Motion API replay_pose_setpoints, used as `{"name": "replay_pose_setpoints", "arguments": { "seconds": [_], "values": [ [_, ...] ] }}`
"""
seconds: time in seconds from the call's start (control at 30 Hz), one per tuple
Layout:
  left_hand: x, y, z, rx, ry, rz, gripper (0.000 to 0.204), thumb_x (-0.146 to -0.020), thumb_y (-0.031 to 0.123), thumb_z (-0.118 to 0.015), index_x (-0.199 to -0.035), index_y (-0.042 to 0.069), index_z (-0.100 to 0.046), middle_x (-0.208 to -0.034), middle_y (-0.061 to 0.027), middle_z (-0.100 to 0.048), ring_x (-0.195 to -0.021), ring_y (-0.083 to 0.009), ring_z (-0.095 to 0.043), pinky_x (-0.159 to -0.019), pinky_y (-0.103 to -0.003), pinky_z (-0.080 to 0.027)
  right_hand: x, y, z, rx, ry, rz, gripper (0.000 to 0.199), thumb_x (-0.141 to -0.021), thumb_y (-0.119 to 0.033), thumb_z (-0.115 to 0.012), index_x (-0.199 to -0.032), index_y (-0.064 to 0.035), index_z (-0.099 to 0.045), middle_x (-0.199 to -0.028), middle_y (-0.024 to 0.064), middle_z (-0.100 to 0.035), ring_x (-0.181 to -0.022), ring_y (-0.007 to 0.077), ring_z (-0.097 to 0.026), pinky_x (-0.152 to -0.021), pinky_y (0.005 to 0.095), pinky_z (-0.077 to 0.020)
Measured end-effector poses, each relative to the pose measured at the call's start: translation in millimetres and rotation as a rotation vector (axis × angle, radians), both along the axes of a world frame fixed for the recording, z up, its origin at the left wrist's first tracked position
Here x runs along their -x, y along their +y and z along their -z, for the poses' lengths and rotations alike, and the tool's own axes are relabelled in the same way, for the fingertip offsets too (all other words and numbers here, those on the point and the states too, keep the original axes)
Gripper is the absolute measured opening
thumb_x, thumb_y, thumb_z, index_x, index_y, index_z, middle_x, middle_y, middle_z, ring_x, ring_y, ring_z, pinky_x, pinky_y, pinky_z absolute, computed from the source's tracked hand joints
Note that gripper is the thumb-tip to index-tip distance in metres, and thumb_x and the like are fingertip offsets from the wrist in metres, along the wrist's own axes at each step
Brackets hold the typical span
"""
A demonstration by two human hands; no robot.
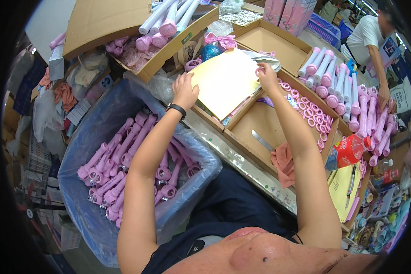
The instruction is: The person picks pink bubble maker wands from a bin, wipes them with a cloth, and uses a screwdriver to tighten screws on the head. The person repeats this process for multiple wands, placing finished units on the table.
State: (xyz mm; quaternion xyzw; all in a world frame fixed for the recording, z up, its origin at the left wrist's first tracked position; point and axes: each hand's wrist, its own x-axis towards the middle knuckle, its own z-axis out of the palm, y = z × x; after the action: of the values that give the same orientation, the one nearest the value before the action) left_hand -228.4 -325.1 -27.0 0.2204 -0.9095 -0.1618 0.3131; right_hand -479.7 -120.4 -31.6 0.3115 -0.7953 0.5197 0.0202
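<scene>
My left hand (185, 91) lies flat, fingers spread, on the left edge of the yellow card (224, 81) in the upper middle of the frame. My right hand (266, 75) pinches a pink ring (259, 71) at the card's right edge, just above the box of rings (311, 119).

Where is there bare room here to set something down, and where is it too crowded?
Free: the floor of the open cardboard box between the metal strip and the pink rings; the empty box behind the right hand; the yellow sheet between both hands. Crowded: the blue-lined bin of pink parts, and the tubes on the right.
</scene>
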Motion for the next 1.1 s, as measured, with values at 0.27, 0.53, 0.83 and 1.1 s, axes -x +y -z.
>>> {"name": "replay_pose_setpoints", "arguments": {
  "seconds": [0.27, 0.53, 0.83, 1.1],
  "values": [
    [4.0, -6.2, -2.4, -0.38, -0.154, -0.206, 0.049, -0.085, 0.028, -0.055, -0.13, 0.009, -0.049, -0.135, -0.0149, -0.052, -0.129, -0.0322, -0.045, -0.109, -0.065, -0.011, -51.0, -19.7, -12.7, -0.02, -0.211, -0.286, 0.034, -0.083, -0.011, -0.042, -0.093, 0.0006, -0.071, -0.09, 0.0192, -0.069, -0.068, 0.0263, -0.065, -0.071, 0.035, -0.0532],
    [8.8, 5.1, -22.1, -0.791, 0.463, 0.113, 0.04, -0.091, 0.007, -0.053, -0.129, -0.003, -0.045, -0.126, -0.0155, -0.053, -0.118, -0.0213, -0.052, -0.1, -0.032, -0.041, -148.3, -29.2, -39.0, -0.438, 0.306, -0.329, 0.046, -0.077, -0.038, -0.066, -0.097, 0.0026, -0.06, -0.107, 0.0249, -0.053, -0.095, 0.0393, -0.061, -0.074, 0.043, -0.0538],
    [-18.8, 46.1, -66.0, 0.933, -0.072, 0.326, 0.014, -0.081, 0.016, -0.056, -0.087, 0.004, -0.061, -0.093, -0.0136, -0.061, -0.101, -0.0307, -0.06, -0.109, -0.054, -0.032, -152.8, -35.4, -2.3, -0.088, 0.044, -0.121, 0.03, -0.084, -0.033, -0.063, -0.097, -0.0054, -0.062, -0.103, 0.0179, -0.054, -0.089, 0.0352, -0.061, -0.08, 0.043, -0.0497],
    [-33.0, 98.2, -45.4, 1.489, -0.364, 0.451, 0.026, -0.085, 0.019, -0.048, -0.093, 0.0, -0.064, -0.089, -0.015, -0.064, -0.099, -0.0346, -0.061, -0.112, -0.049, -0.028, -155.1, -31.4, 6.9, 0.001, 0.081, -0.078, 0.023, -0.088, -0.032, -0.063, -0.094, -0.01, -0.063, -0.098, 0.0134, -0.055, -0.082, 0.0327, -0.061, -0.071, 0.041, -0.0498]
  ]
}}
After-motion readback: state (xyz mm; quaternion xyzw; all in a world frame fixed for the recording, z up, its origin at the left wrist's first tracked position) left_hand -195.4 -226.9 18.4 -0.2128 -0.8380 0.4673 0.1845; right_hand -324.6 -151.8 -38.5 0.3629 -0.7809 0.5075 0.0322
